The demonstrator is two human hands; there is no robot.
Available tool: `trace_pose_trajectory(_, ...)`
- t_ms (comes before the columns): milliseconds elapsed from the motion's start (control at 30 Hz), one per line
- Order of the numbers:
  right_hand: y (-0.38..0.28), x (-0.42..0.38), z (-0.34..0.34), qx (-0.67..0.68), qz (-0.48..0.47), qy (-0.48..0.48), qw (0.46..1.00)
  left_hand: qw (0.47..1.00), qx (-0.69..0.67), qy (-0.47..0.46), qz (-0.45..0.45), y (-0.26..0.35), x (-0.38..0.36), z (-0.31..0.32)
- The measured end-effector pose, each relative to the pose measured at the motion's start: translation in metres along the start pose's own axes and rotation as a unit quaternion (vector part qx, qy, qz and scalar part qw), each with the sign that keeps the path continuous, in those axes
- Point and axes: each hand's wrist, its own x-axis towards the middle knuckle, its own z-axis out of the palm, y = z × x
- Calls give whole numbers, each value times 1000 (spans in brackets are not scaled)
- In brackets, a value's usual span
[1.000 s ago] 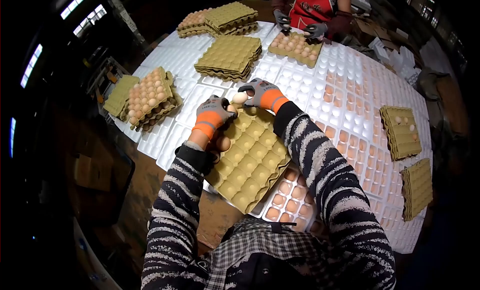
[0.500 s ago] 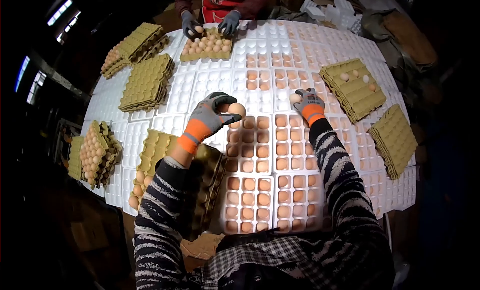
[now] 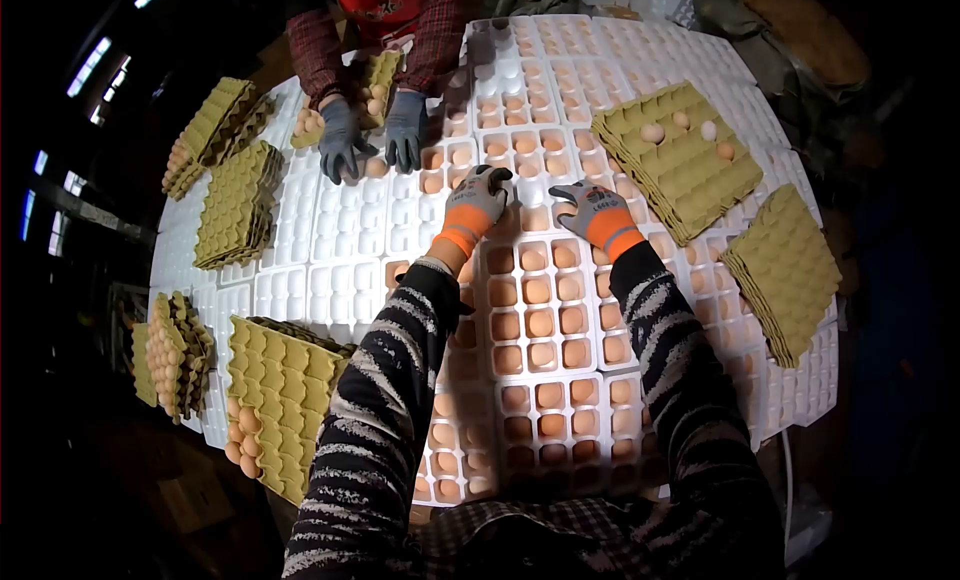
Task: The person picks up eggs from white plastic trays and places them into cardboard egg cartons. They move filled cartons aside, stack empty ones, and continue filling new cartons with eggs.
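Note:
My left hand, in a grey and orange glove, is over the white egg trays in the middle, with fingertips and thumb apart and no egg showing between them. Its palm side is hidden. To its right, my right hand wears the same kind of glove. Its fingers point left, spread apart, and no egg shows in them. Between the two hands an egg sits in a tray cell. Closer to me, a white plastic tray holds brown eggs in its cells, and more filled trays surround it.
Across the table, another person's gloved hands are at an egg beside a pulp carton. Stacked pulp egg cartons stand on the left. A carton with a few eggs lies on the right. Near my left arm leans another carton with eggs.
Both my hands have come together over the middle trays; the eggs earlier seen in them no longer show there. The view has shifted. The other person's hands have moved nearer, off their carton.

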Motion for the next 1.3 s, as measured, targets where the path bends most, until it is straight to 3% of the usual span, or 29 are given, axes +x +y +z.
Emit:
trace_pose_trajectory(33,-2,7,1,2,-1,-3,1000,1000,1,-2,-3,1,7,8)
trace_pose_trajectory(100,-7,19,3,18,11,124,992,994,43,-8,-96,3,18,23)
trace_pose_trajectory(167,2,38,27,11,-14,178,984,992,93,9,-90,10,18,35)
trace_pose_trajectory(233,9,55,47,-87,-41,165,982,990,32,106,-82,33,19,39)
trace_pose_trajectory(300,13,56,65,-99,-44,172,979,984,-8,175,23,28,33,66)
trace_pose_trajectory(367,21,53,78,-80,-52,241,966,992,57,102,-39,32,38,87)
trace_pose_trajectory(467,28,49,77,-19,-95,325,941,978,-89,190,-15,28,18,94)
trace_pose_trajectory(533,27,45,74,17,-106,359,927,932,-284,223,-33,37,-23,89)
trace_pose_trajectory(600,28,45,74,52,-97,380,918,900,-401,162,-47,68,-104,65)
trace_pose_trajectory(633,29,42,72,71,-96,388,914,889,-446,77,-68,82,-151,50)
trace_pose_trajectory(667,32,40,70,68,-99,402,908,925,-366,90,50,96,-198,32)
trace_pose_trajectory(700,27,40,69,72,-107,414,901,927,-374,1,37,106,-241,2)
trace_pose_trajectory(733,14,35,66,157,-127,414,888,889,-453,-63,29,114,-279,-33)
trace_pose_trajectory(767,-9,29,60,241,-143,406,870,884,-468,-8,10,112,-316,-50)
trace_pose_trajectory(833,-78,13,49,313,-189,337,868,959,-237,130,86,84,-369,-94)
trace_pose_trajectory(900,-157,-9,31,393,-258,231,852,973,-71,218,19,64,-414,-145)
trace_pose_trajectory(967,-252,-45,3,363,-403,117,832,944,-9,297,-142,54,-449,-193)
trace_pose_trajectory(1033,-335,-71,-8,291,-543,56,786,903,117,357,-207,24,-480,-226)
trace_pose_trajectory(1133,-433,-87,17,167,-625,8,763,853,227,352,-312,-47,-529,-234)
trace_pose_trajectory(1233,-501,-90,47,62,-619,-24,783,862,164,269,-398,-71,-533,-245)
trace_pose_trajectory(1300,-524,-85,64,33,-615,-65,785,856,177,310,-374,-90,-541,-238)
